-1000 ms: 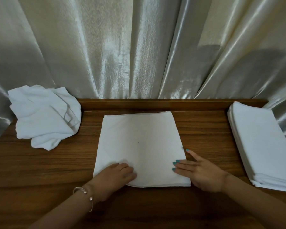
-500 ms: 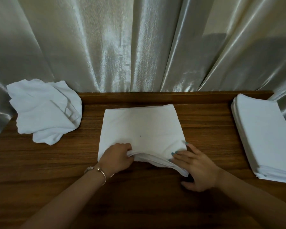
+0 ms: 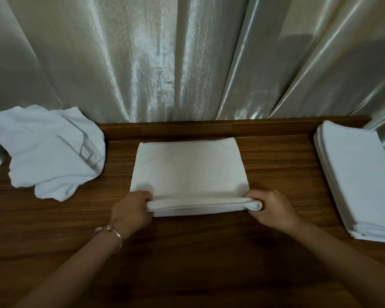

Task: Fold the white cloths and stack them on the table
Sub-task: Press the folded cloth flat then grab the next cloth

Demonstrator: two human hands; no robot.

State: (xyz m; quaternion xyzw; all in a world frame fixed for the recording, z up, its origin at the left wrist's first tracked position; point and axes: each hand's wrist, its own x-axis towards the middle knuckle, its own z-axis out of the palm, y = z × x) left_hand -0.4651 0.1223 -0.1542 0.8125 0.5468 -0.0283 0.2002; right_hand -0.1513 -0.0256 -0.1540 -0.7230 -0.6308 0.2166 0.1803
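Note:
A partly folded white cloth [image 3: 189,167] lies flat in the middle of the wooden table [image 3: 187,252]. Its near edge is lifted and rolled up off the wood. My left hand [image 3: 131,208] grips the near left corner of that edge. My right hand [image 3: 270,210] grips the near right corner, where the layered hem shows. A neat stack of folded white cloths [image 3: 360,181] sits at the table's right side. A crumpled heap of unfolded white cloths [image 3: 49,150] lies at the left back corner.
Shiny pale curtains [image 3: 187,58] hang right behind the table's raised back ledge [image 3: 209,126]. Bare wood stretches between the cloth and the near edge. A thin bracelet [image 3: 111,236] circles my left wrist.
Both hands went from resting flat on the cloth's near corners to pinching them. The near edge has come up off the table and shifted away from me.

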